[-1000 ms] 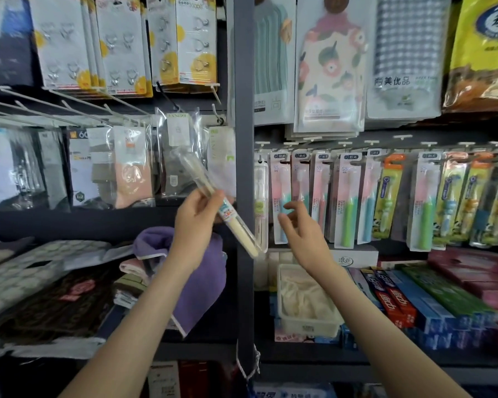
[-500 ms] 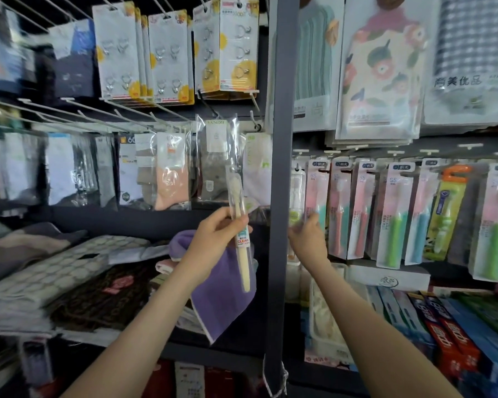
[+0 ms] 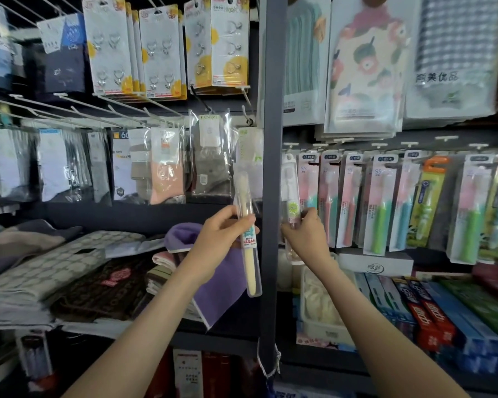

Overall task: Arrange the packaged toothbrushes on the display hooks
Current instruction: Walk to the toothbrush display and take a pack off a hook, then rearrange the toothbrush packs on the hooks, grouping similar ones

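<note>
— Clear plastic case with a cream toothbrush (image 3: 249, 248) inside: who holds it?
— The left hand (image 3: 222, 237) pinches it near the middle, upright, just left of the grey shelf post (image 3: 270, 196). It is not yet hung.
— And the right hand (image 3: 308, 237)?
— Its fingers pinch the lower part of a hanging cased toothbrush (image 3: 290, 193) on the leftmost hook (image 3: 288, 145), beside carded toothbrushes (image 3: 381, 202).
— Which step is this?
— Probably steadying that hook's stock. The held case's hanging hole is too blurred to see. Next it must pass the post and thread onto the hook's tip.
</note>
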